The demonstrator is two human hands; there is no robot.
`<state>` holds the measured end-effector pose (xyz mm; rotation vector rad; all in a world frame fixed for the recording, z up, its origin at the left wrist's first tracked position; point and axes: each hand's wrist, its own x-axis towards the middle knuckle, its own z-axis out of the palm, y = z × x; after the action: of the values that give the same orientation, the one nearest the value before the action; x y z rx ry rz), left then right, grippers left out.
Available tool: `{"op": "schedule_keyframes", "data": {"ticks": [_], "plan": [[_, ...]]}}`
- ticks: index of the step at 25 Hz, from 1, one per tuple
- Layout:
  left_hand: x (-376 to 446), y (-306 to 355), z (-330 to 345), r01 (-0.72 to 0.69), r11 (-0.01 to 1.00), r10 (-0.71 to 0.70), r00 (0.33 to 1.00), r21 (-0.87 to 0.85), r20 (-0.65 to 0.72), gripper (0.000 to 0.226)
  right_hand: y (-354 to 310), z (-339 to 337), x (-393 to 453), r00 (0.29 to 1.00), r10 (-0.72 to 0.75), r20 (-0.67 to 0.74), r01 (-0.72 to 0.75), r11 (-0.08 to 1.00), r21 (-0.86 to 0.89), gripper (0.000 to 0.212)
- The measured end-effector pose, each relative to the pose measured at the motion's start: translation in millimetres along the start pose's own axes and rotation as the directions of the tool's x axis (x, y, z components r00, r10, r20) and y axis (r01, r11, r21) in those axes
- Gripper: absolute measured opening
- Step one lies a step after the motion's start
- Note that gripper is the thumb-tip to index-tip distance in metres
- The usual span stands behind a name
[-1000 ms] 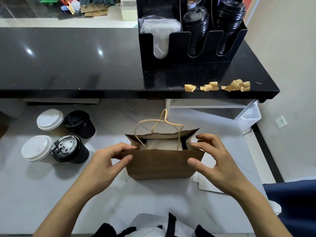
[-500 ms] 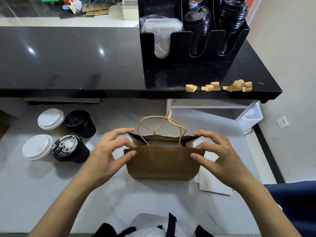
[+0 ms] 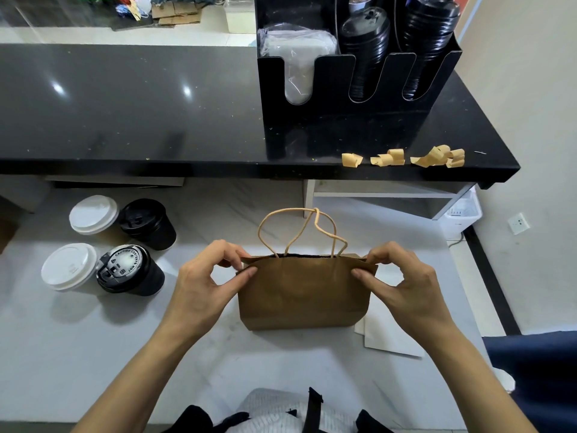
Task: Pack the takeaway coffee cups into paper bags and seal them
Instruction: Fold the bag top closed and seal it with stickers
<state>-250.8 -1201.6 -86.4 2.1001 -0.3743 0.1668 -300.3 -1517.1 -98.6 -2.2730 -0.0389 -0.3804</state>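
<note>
A brown paper bag (image 3: 304, 292) with twine handles (image 3: 301, 229) stands upright on the pale counter in front of me. Its mouth is pressed nearly closed, so the inside is hidden. My left hand (image 3: 206, 279) pinches the bag's top left corner between thumb and fingers. My right hand (image 3: 402, 279) pinches the top right corner the same way. Several lidded takeaway cups stand at the left: two with white lids (image 3: 93, 215) (image 3: 70, 267) and two black ones (image 3: 146, 223) (image 3: 129, 270).
A raised black counter (image 3: 140, 104) runs across the back, carrying a black organiser (image 3: 359, 89) of lids and several curled brown paper strips (image 3: 402, 157). White sheets (image 3: 387, 339) lie behind the bag's right side. A dark blue object (image 3: 537, 379) sits at the lower right.
Both hands moved up from the bag's open sides to its top corners and pinched them. The mouth went from wide open to almost flat, and the handles now stand upright.
</note>
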Motion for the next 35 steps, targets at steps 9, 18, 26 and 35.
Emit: {"op": "schedule_keyframes", "data": {"ticks": [9, 18, 26, 35], "plan": [[1, -3, 0, 0.009, 0.999, -0.005, 0.994, -0.031, 0.109, 0.029, -3, -5, 4, 0.994, -0.053, 0.094, 0.052, 0.999, 0.015, 0.024], [2, -3, 9, 0.004, 1.0, -0.004, 0.999, -0.006, 0.045, 0.015, -16, -5, 14, 0.985, -0.045, 0.167, 0.051, 0.998, -0.03, 0.025], [4, -3, 13, 0.033, 0.999, -0.032, 0.996, -0.008, 0.086, 0.02, -18, 0, 22, 0.986, -0.032, 0.162, 0.032, 0.999, 0.007, 0.044], [8, -5, 9, 0.089, 0.98, -0.071, 0.992, -0.18, 0.105, 0.022, -14, -5, 26, 0.979, 0.022, 0.2, -0.038, 0.997, 0.074, 0.027]]}}
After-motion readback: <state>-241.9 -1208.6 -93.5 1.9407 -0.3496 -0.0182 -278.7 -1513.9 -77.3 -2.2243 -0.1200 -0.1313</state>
